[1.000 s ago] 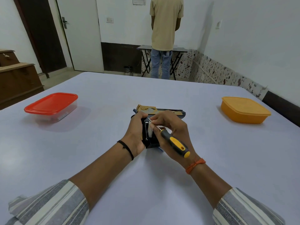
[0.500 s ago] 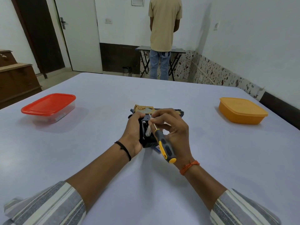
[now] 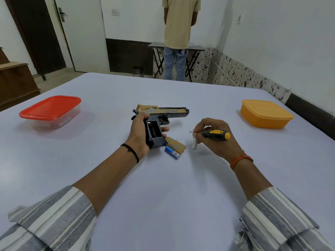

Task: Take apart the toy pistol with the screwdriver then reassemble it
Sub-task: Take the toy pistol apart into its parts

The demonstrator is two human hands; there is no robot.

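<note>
Left hand (image 3: pixel 139 134): wrapped round grip of toy pistol (image 3: pixel 159 115), frame centre, battery bay open & looks empty.
Right hand (image 3: pixel 213 136): fingers curled on screwdriver (image 3: pixel 215 134), also pinching a pale battery (image 3: pixel 194 143) just above counter (image 3: pixel 163 187).
Loose bits: cover (image 3: pixel 176 144) & blue battery (image 3: pixel 172 152) beside pistol butt.
Tip: prob. lay battery next to those, keep parts together for refit.
Boxes: red-lid tub (image 3: pixel 51 111) at left, contents unclear; orange tub (image 3: pixel 265 115) at right, lidded, can't see inside.

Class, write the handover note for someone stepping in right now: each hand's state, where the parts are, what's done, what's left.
Left hand grips the black-and-gold toy pistol by its grip, battery bay open and empty.
Right hand holds the yellow-and-black screwdriver and pinches a silver battery.
On the table: gold cover plate, blue battery.
Done: cover off, batteries out.
Left: further disassembly, then reassembly.
</note>
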